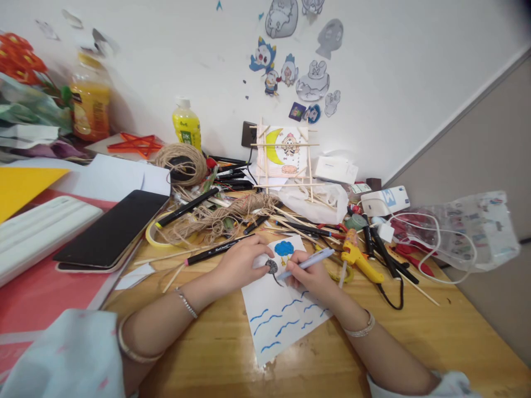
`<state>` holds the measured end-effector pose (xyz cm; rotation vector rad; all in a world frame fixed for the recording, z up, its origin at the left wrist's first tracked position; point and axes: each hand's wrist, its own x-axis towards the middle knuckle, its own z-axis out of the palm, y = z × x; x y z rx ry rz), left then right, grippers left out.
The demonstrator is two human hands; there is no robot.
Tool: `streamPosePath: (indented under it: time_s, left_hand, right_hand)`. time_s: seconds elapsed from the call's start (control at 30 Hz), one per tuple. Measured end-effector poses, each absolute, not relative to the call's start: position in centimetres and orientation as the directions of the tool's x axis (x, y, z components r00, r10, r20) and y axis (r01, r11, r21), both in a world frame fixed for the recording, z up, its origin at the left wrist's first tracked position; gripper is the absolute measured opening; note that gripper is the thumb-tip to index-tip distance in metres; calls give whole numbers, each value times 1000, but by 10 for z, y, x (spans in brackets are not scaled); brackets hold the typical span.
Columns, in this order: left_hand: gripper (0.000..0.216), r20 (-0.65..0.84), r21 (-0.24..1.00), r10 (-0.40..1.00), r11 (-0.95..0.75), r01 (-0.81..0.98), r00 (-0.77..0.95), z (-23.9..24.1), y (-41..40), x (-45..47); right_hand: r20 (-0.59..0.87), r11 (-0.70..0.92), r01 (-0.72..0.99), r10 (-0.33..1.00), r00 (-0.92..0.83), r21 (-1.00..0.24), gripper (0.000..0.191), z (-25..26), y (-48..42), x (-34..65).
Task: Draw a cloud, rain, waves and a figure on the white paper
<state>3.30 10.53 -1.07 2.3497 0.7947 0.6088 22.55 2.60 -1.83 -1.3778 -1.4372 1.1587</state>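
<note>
A white sheet of paper lies tilted on the wooden table, with blue wave lines, a blue cloud and a dark grey round shape drawn on it. My right hand is closed around a pale lavender pen, its tip down near the dark shape. My left hand rests over the paper's upper left edge, thumb by that shape and fingers loosely extended. It holds nothing that I can see. Just left of it a black marker with a pink band lies on the table.
A yellow hot glue gun lies right of the paper. Behind are a twine bundle, yellow tape, loose sticks and a stick-framed picture. A black phone is at left, a yellow-green bottle behind, a white cable at right.
</note>
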Motion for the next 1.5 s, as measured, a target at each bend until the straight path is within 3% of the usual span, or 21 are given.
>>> streamPosePath:
  time_s: [1.5]
  left_hand:
    - [19,255,634,642,-676,376,723,-11,106,31]
  right_hand:
    - [6,35,323,996,-92,-946,40,-11,23,230]
